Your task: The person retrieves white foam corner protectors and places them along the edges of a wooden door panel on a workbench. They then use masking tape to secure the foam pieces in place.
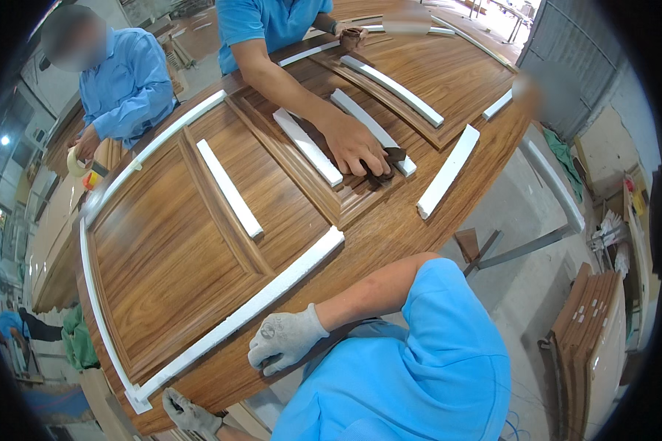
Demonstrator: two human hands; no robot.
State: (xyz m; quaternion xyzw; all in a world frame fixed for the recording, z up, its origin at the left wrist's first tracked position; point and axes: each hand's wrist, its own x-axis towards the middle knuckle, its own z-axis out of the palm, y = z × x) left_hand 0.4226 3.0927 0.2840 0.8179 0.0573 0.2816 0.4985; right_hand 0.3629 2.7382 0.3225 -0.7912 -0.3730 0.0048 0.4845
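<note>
A large wood-grain door panel lies in front of me, with white foam strips on it. My right hand, in a grey glove, is curled at the panel's near edge; whatever its fingers hold, if anything, is hidden. Farther left, my gloved left hand is at the same edge by the near corner, its fingers loosely apart. Nearest my right hand runs a long foam strip along the panel's border. Across from me, a co-worker's bare hand presses a dark crumpled piece between two shorter strips.
Another person in blue stands at the far left, holding a tape roll. Brown panels are stacked upright at the right. A grey metal frame stands beyond the panel's right edge. More loose strips lie on the panel's right part.
</note>
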